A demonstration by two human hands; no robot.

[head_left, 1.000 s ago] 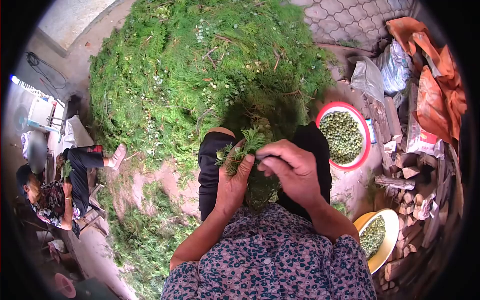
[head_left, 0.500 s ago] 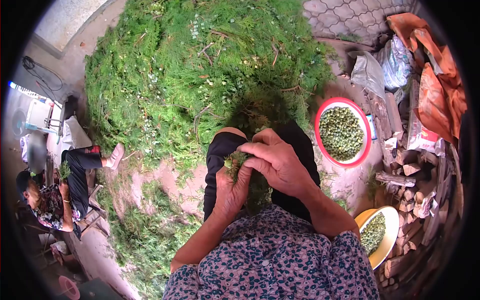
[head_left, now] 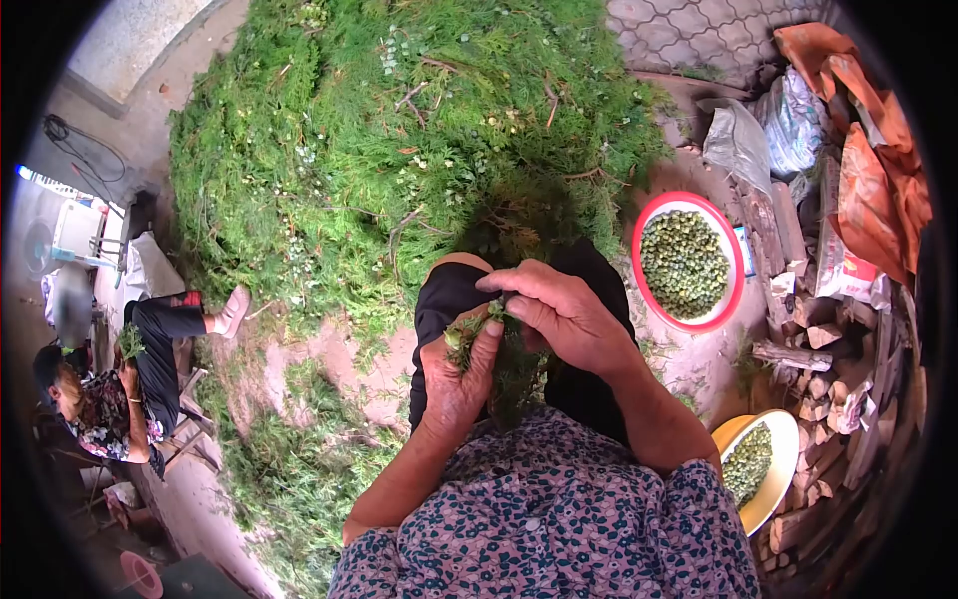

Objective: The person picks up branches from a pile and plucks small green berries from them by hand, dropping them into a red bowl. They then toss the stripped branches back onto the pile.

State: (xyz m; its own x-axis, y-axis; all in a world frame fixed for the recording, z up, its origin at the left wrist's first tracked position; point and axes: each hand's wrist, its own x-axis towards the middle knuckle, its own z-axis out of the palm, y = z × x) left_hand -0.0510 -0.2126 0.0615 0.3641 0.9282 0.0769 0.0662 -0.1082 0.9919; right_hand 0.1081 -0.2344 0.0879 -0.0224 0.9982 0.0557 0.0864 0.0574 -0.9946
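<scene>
My left hand [head_left: 454,384] is closed around an evergreen sprig [head_left: 459,337], over my lap. Its thumb presses the sprig's stem. Close against it is my right hand [head_left: 571,324], with thumb and fingers drawn together at the sprig's upper tip. Whatever lies between those right fingertips is too small to make out. More dark green foliage [head_left: 514,374] hangs below my hands, between my knees. On the right stands a red-rimmed basin [head_left: 737,275] holding many small green cones. A yellow basin [head_left: 785,469] nearer to me also contains green cones.
A large heap of cut evergreen branches [head_left: 399,150] spreads in front of me, with loose sprigs [head_left: 299,469] on the left floor. Another person [head_left: 110,399] sits at left holding a sprig. Stacked firewood [head_left: 813,399] and orange sacks [head_left: 868,190] line the right side.
My right hand has shifted slightly right, and its fingertips have moved from over the sprig's middle to its tip. My left hand keeps its hold, its thumb now straighter.
</scene>
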